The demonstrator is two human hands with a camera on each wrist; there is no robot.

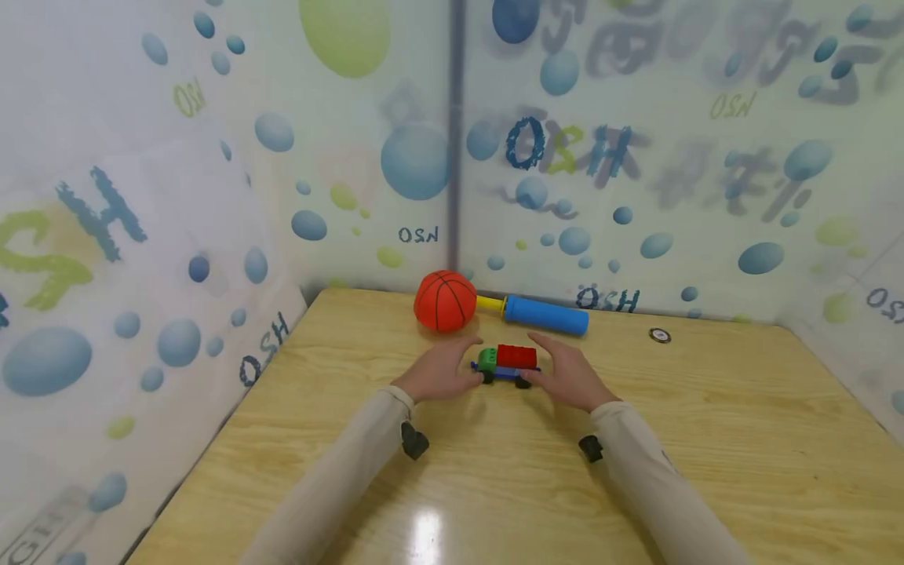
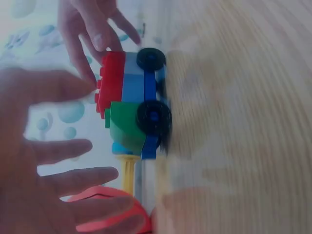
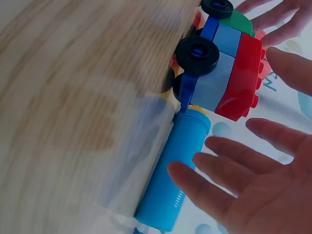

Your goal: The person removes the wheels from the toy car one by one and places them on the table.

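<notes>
A toy truck of building blocks (image 1: 516, 357) stands on its black wheels on the wooden table, with a green cab at the left, red blocks on top and a blue base. My left hand (image 1: 443, 370) is beside the cab, its fingers spread and apart from the truck in the left wrist view. On the other side, my right hand (image 1: 569, 372) reaches round the truck's rear end. The right wrist view shows this hand's fingers (image 3: 234, 153) extended and spread, with a gap to the red blocks (image 3: 242, 73). Neither hand grips anything.
Behind the truck lie a red ball with black basketball lines (image 1: 445, 302) and a blue pump-like tube (image 1: 547, 315) with a yellow end towards the ball. A small round disc (image 1: 660, 336) lies at the back right. Patterned walls (image 1: 353, 157) enclose the wooden table (image 1: 508, 486).
</notes>
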